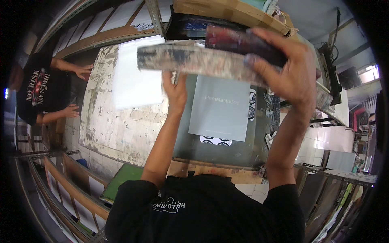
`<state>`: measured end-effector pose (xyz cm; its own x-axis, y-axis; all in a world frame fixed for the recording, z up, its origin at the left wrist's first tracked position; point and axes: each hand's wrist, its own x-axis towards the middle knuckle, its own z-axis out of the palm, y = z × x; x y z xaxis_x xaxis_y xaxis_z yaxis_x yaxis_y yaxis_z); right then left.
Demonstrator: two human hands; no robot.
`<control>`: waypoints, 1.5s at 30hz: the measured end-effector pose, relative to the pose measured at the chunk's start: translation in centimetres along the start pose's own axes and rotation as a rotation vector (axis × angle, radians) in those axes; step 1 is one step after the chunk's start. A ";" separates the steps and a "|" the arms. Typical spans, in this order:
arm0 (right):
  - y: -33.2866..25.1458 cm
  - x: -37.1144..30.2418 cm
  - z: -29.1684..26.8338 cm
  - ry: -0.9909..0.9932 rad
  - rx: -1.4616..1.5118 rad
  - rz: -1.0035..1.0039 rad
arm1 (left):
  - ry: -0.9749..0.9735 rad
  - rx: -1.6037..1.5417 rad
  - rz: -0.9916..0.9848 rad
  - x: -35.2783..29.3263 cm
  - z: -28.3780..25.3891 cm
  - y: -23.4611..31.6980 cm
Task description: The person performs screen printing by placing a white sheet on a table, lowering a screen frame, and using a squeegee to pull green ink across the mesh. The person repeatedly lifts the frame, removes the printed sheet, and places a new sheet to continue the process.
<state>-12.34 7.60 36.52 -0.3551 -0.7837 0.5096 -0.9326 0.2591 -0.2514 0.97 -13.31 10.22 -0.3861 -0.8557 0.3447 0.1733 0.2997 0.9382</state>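
Note:
My right hand [285,67] is raised high at the right, its fingers and thumb closed round the end of a long paint-stained bar [190,60], which looks like a squeegee and is blurred by motion. Against it, under the same fingers, shows a dark red and black piece [231,38] of unclear kind. My left hand [175,91] points upward behind the bar; its fingertips are hidden, so contact is unclear. Below the bar, a grey printed sheet [219,109] lies on the dark grey work surface [184,141]. A black-and-white patterned piece [216,140] sticks out from under it.
To the left, a white sheet [137,77] rests on a paint-smeared board [101,105]. A co-worker in a black shirt [44,89] stands beyond, both hands near the board's edge. Racks [69,190] flank me at lower left; cardboard [231,14] lies at the back.

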 end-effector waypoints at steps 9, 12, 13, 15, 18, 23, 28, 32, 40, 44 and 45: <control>0.7 4.9 -2.1 -0.052 0.130 0.080 | -0.253 0.873 0.141 -1.8 7.8 -12.7; -1.8 4.6 -2.3 -0.020 0.050 0.054 | -0.198 0.557 -0.102 -1.9 8.0 -13.4; -0.7 4.6 -1.8 0.024 0.057 0.034 | -0.171 0.506 -0.137 -2.0 8.1 -13.0; -0.9 4.6 -1.4 0.060 0.067 0.042 | -0.109 0.407 -0.202 -2.1 7.7 -11.9; -2.6 5.0 -1.9 0.003 0.133 0.116 | 0.006 0.193 -0.152 -1.5 4.8 -11.3; 3.2 4.8 -1.5 -0.073 0.153 0.070 | 0.237 -0.026 -0.233 0.1 -4.2 -10.7; 3.6 4.6 -1.0 0.004 0.116 0.064 | 0.541 0.096 -0.173 0.7 -15.8 -10.9; 3.7 4.7 -0.7 -0.021 0.212 0.053 | 0.717 0.377 -0.112 0.5 -27.5 -12.0; 3.8 4.7 -1.0 -0.054 0.173 0.052 | 0.676 1.109 0.441 -0.1 -25.9 -6.1; 3.8 5.0 -1.4 -0.064 0.114 0.028 | 0.202 0.911 0.344 0.2 -17.3 -7.4; 3.7 5.1 -1.5 -0.065 0.148 0.042 | 0.086 0.997 0.274 0.4 -15.6 -7.7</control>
<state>-17.65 5.41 39.41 -0.3837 -0.8102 0.4430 -0.8957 0.2099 -0.3919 13.63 -22.49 2.63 -0.3739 -0.7209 0.5836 -0.5982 0.6683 0.4422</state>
